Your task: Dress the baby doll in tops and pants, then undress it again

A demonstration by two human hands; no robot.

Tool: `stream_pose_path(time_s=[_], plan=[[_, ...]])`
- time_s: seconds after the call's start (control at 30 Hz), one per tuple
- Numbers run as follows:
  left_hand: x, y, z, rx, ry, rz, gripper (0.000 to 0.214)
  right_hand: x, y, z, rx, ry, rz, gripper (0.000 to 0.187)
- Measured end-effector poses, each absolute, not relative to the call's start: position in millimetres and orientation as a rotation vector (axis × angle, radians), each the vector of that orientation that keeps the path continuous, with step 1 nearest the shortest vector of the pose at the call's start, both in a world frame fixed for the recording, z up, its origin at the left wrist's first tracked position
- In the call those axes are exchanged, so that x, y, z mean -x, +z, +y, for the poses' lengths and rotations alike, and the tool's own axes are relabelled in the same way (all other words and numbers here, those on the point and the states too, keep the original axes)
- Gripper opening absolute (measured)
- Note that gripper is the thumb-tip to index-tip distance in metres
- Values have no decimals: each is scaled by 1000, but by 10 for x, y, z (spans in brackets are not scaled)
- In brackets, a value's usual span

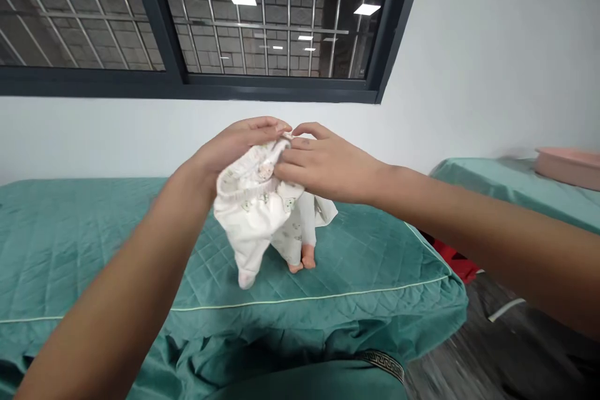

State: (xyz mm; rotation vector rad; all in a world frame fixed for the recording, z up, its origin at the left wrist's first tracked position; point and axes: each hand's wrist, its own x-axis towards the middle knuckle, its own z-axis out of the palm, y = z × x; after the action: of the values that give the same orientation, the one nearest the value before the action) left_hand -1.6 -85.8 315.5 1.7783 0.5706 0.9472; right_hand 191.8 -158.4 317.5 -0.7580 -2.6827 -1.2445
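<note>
Small white baby pants (248,219) with a printed pattern and a gathered waistband hang in front of me above the bed. My left hand (248,137) is closed on the upper edge of the pants from the left. Opposite it, my right hand (323,162) grips the same edge, its fingertips pinched and partly hidden in the fabric. Behind the pants lies a doll (308,253) in white printed clothing; its two bare feet point toward me. The pants and my hands hide most of its body.
A green quilted bed cover (375,256) lies under the doll, its near edge piped in pale trim. To the right, a pink basin (567,165) rests on another green-covered surface. A barred window (276,19) is in the wall ahead. Something red (457,260) is by the grey floor.
</note>
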Motion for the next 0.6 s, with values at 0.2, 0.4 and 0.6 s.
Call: stream_pose_path(time_s=[0.2,0.4,0.6], plan=[[147,3109,-920,-1929,1029,442,33,-1926,3184,-1383,881,-552,-2485,24],[168,2924,-948,-2018,818,635,34,-1975,3257,-1312,1000,-251,-2276,25],[210,2761,-854,-1872,908,734,28,-2142,3069,-1300,1232,377,-2393,43]])
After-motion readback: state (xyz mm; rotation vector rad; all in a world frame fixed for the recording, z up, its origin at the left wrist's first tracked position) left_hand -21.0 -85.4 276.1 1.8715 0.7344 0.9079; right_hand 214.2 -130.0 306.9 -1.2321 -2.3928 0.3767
